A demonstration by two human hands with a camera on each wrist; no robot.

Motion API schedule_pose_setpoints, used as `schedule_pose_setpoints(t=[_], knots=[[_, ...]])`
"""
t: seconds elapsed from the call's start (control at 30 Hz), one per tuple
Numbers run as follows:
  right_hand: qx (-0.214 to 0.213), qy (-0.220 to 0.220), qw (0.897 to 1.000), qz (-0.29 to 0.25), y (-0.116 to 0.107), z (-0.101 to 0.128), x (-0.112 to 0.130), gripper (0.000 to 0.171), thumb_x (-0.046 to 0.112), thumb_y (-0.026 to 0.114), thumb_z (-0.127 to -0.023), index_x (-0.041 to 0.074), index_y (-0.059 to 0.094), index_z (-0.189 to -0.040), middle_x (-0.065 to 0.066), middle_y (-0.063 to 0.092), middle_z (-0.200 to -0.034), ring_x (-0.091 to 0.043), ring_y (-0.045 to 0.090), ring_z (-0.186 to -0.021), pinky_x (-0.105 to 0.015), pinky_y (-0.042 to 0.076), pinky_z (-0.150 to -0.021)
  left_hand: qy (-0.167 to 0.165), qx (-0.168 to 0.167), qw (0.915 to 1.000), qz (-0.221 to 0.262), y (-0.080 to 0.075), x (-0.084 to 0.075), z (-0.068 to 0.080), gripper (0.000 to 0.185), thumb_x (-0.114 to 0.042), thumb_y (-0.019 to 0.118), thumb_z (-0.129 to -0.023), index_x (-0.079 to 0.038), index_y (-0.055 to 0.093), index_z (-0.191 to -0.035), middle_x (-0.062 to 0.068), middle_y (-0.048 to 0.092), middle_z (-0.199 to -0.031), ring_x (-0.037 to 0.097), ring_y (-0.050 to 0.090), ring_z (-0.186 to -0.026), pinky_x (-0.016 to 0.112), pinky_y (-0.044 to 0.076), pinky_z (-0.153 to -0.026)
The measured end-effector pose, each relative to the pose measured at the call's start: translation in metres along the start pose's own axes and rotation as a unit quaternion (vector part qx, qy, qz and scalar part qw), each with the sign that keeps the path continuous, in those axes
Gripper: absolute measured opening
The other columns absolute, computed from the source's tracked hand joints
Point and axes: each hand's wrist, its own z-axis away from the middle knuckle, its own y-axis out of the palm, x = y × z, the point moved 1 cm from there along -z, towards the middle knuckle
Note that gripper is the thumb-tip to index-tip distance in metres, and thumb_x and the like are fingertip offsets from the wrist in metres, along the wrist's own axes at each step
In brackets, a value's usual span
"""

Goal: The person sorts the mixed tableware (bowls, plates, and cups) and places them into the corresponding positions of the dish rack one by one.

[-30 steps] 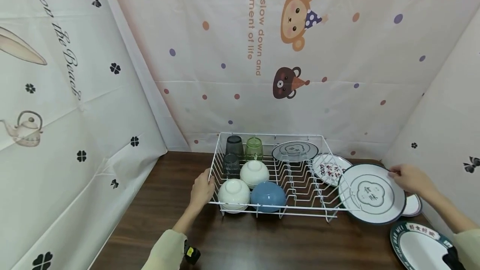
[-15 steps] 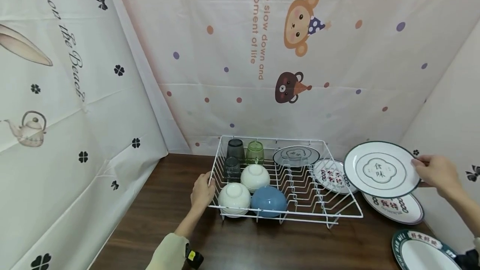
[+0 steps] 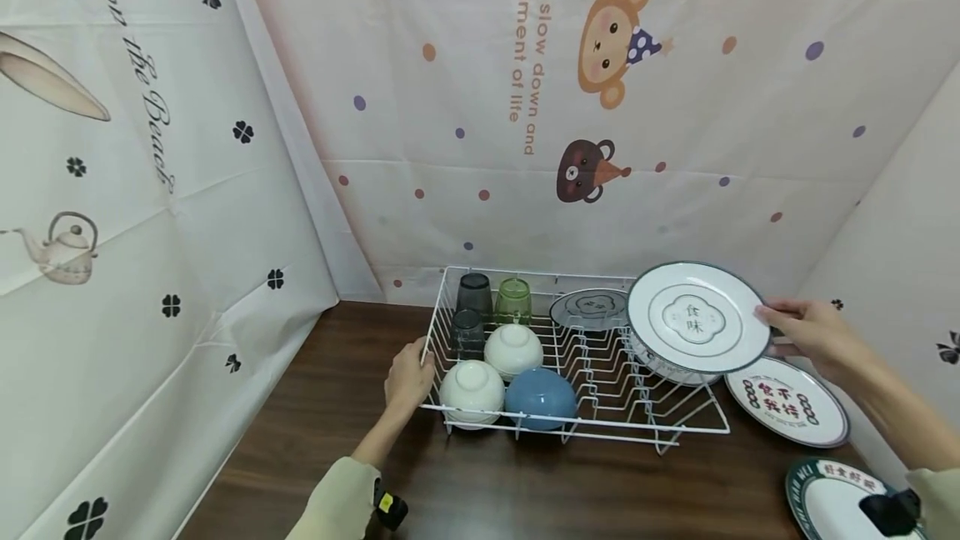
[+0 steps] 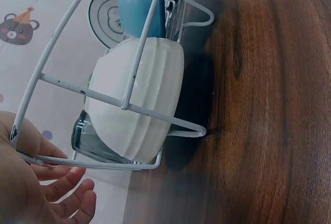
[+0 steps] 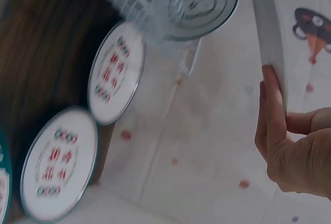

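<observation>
Plate point(image 3: 697, 319), white with a dark green rim ring and a flower-shaped outline with two characters in the middle, is held tilted in the air at the centre right of the head view, over the right end of the white wire rack point(image 3: 577, 419). The right hand point(image 3: 813, 336) pinches its right edge, thumb on the face and fingers behind; the right wrist view shows it edge-on. The left hand point(image 3: 408, 377) grips the rack's left rim wire, its fingers only loosely curled in the left wrist view.

Inside the rack sit two white bowls point(image 3: 471, 387), a blue bowl point(image 3: 540, 397), grey and green cups point(image 3: 512, 300) and one grey-patterned plate standing at the back point(image 3: 588, 309). On the brown worktop point(image 3: 315, 440) at the lower right lies a plate with red characters point(image 3: 787, 401); another, green-rimmed, is cut off by the frame's corner. The held plate hides a further one behind it, and the right wrist view is blurred
</observation>
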Motion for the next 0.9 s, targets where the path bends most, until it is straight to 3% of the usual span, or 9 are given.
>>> schedule_pose_setpoints(t=[0.07, 0.23, 0.4, 0.63, 0.7, 0.8, 0.9], knots=[[0.033, -0.006, 0.998, -0.044, 0.008, -0.001, 0.006, 0.067, 0.022, 0.042, -0.110, -0.024, 0.015, -0.149, 0.013, 0.063, -0.088, -0.004, 0.065, -0.071, -0.024, 0.060, -0.068, 0.002, 0.000, 1.0000, -0.001, 0.000, 0.000, 0.001, 0.037, -0.015, 0.056, -0.099, -0.005, 0.065, -0.133, 0.021, 0.070, -0.125, 0.046, 0.066, -0.114, 0.065, 0.054, -0.082], [0.078, -0.026, 0.988, -0.129, 0.028, -0.004, 0.021, 0.067, 0.020, 0.048, -0.109, -0.022, 0.018, -0.150, 0.011, 0.068, -0.091, -0.009, 0.068, -0.070, -0.025, 0.061, -0.067, 0.019, -0.007, 0.9998, -0.008, -0.001, 0.000, 0.000, 0.035, -0.015, 0.057, -0.098, -0.002, 0.066, -0.129, 0.022, 0.070, -0.122, 0.045, 0.065, -0.114, 0.063, 0.053, -0.086], [0.104, -0.044, 0.985, -0.128, 0.049, -0.004, 0.037, 0.067, 0.020, 0.046, -0.110, -0.024, 0.015, -0.150, 0.010, 0.062, -0.099, -0.006, 0.065, -0.075, -0.025, 0.061, -0.070, 0.081, -0.039, 0.9948, -0.048, -0.002, -0.001, -0.002, 0.035, -0.013, 0.060, -0.097, 0.002, 0.063, -0.128, 0.025, 0.067, -0.117, 0.045, 0.060, -0.110, 0.061, 0.050, -0.085], [0.128, -0.073, 0.980, -0.136, 0.073, 0.003, 0.050, 0.060, 0.018, 0.043, -0.110, -0.025, 0.024, -0.146, 0.001, 0.063, -0.105, -0.008, 0.068, -0.083, -0.028, 0.062, -0.075, 0.151, -0.078, 0.9817, -0.087, 0.002, -0.009, 0.001, 0.041, -0.015, 0.065, -0.094, 0.003, 0.059, -0.131, 0.027, 0.062, -0.119, 0.045, 0.057, -0.107, 0.057, 0.048, -0.080], [0.136, -0.077, 0.978, -0.135, 0.079, 0.007, 0.052, 0.061, 0.019, 0.043, -0.111, -0.025, 0.022, -0.148, -0.001, 0.062, -0.108, -0.007, 0.067, -0.086, -0.029, 0.062, -0.076, 0.181, -0.102, 0.9740, -0.089, 0.001, -0.015, 0.003, 0.041, -0.012, 0.067, -0.093, 0.002, 0.059, -0.131, 0.025, 0.062, -0.119, 0.043, 0.057, -0.107, 0.054, 0.047, -0.080], [0.155, -0.071, 0.974, -0.148, 0.088, 0.012, 0.053, 0.063, 0.020, 0.044, -0.111, -0.023, 0.019, -0.150, -0.003, 0.060, -0.112, -0.006, 0.066, -0.088, -0.028, 0.062, -0.076, 0.240, -0.138, 0.9585, -0.066, -0.003, -0.031, 0.010, 0.044, -0.006, 0.070, -0.089, 0.000, 0.059, -0.131, 0.021, 0.062, -0.119, 0.038, 0.058, -0.107, 0.051, 0.048, -0.082], [0.183, -0.066, 0.965, -0.177, 0.099, 0.014, 0.054, 0.067, 0.019, 0.044, -0.110, -0.023, 0.011, -0.151, -0.003, 0.059, -0.115, -0.005, 0.066, -0.090, -0.028, 0.062, -0.078, 0.284, -0.112, 0.9522, 0.005, -0.012, -0.056, 0.017, 0.043, -0.006, 0.067, -0.093, -0.001, 0.059, -0.135, 0.016, 0.065, -0.115, 0.030, 0.062, -0.103, 0.044, 0.052, -0.083]])
